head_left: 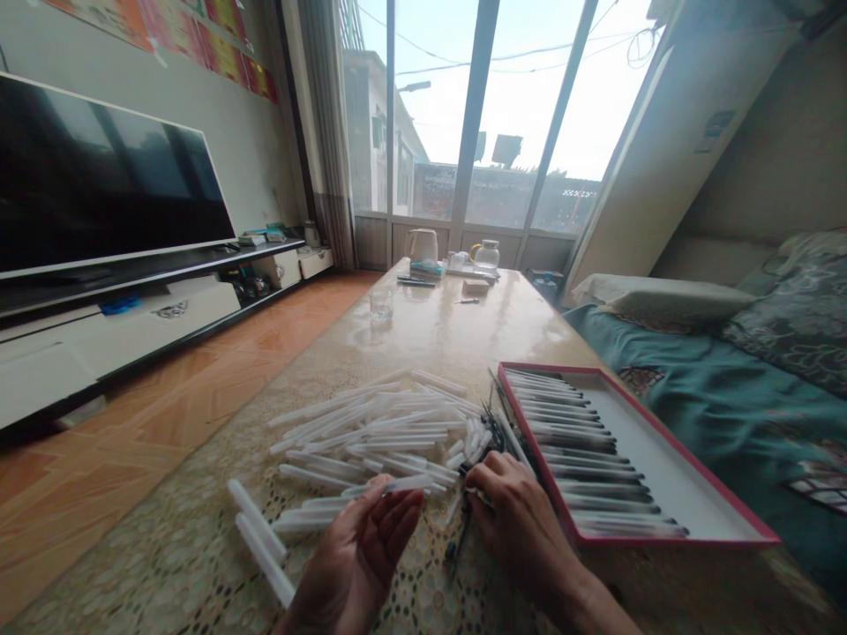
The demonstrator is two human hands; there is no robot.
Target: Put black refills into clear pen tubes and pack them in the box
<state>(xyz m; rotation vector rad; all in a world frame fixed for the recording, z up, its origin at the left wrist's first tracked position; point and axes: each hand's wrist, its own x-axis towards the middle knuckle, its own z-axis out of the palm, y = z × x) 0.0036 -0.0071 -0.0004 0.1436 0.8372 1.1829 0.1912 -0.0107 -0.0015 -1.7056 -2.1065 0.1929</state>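
Observation:
My left hand [371, 551] pinches a translucent white pen barrel [408, 482] between thumb and fingers, roughly level above the table. My right hand [513, 507] is curled down at a pile of thin black pen parts [490, 428], its fingertips pressed together among them. What exactly lies between those fingertips is hidden. Many loose white pen barrels [377, 423] are heaped beyond my left hand, with short white pieces [473, 438] at the heap's right end. To the right, a red-rimmed tray [688, 481] holds a row of pens [582, 450] with dark ends.
The patterned table [218, 547] stretches toward the windows. A drinking glass [381, 304], a beige jug [423, 245] and a glass pitcher [486, 256] stand farther back. A teal-covered couch [715, 379] borders the right side; a television [112, 185] is at left.

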